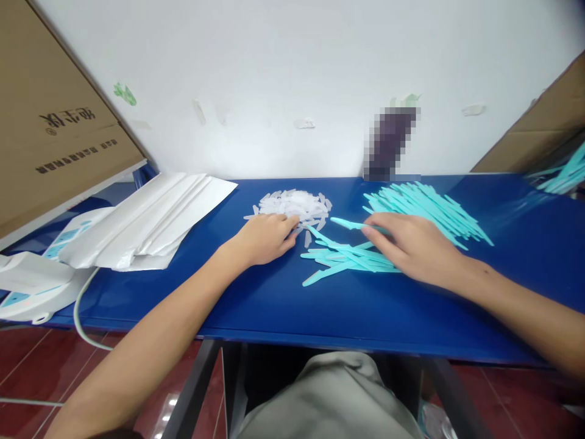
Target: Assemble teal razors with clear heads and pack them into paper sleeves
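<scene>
Flat blue table [256, 305] carried a dense heap of slim turquoise plastic sticks [425, 210] at 1 o'clock from the right hand [406, 244], looser turquoise bunch [359, 259] at its 9. Pile of small translucent white plastic pieces [297, 201] sat at the left hand's [267, 238] 1 o'clock, fingertips at its near edge, couldn't tell if gripping. Right thumb and fingers clamped one turquoise stick [345, 223], tip toward 9.

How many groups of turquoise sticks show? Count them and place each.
3: a loose pile mid-view, a larger pile beyond the right hand, a bunch at the picture's right edge. Others may be hidden.
</scene>
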Demonstrator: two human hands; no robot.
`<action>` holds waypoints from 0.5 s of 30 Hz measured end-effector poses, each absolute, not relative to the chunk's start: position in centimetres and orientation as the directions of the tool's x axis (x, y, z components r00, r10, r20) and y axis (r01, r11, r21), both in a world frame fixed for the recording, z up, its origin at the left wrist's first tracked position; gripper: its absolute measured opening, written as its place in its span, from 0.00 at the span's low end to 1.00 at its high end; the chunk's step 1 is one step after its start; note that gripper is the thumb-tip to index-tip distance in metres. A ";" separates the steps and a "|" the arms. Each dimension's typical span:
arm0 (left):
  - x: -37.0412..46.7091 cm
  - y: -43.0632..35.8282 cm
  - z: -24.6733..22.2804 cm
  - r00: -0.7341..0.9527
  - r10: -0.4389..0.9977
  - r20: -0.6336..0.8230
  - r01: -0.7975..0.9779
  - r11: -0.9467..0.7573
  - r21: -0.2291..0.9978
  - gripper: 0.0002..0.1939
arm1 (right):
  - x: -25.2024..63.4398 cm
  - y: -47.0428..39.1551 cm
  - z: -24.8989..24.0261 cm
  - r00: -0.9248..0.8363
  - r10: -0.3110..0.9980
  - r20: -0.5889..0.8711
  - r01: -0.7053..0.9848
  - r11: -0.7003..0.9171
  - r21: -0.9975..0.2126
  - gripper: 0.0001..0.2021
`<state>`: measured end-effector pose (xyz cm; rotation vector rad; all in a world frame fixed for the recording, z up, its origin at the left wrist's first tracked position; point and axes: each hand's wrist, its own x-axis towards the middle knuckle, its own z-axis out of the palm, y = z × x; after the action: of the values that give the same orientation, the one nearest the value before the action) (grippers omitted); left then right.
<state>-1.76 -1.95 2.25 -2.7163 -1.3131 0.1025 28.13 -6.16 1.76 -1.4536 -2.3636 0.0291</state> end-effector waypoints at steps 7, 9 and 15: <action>-2.5 -1.4 1.6 0.717 0.688 0.111 0.686 -0.725 0.062 0.08 | 28.3 -6.0 1.7 -0.463 0.834 0.300 0.821 0.531 -0.209 0.17; -2.4 -1.5 1.4 0.706 0.686 0.175 0.681 -0.726 0.095 0.09 | 28.3 -6.1 1.8 -0.480 0.826 0.297 0.817 0.544 -0.191 0.16; -1.3 -2.2 1.5 0.725 0.543 0.424 0.535 -0.831 0.150 0.11 | 28.3 -6.5 1.8 -0.567 0.692 0.447 0.731 0.673 -0.114 0.15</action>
<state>-1.33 -2.24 1.46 -2.9335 -0.9170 -0.7304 28.28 -6.48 1.85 -1.1046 -2.4283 -0.1145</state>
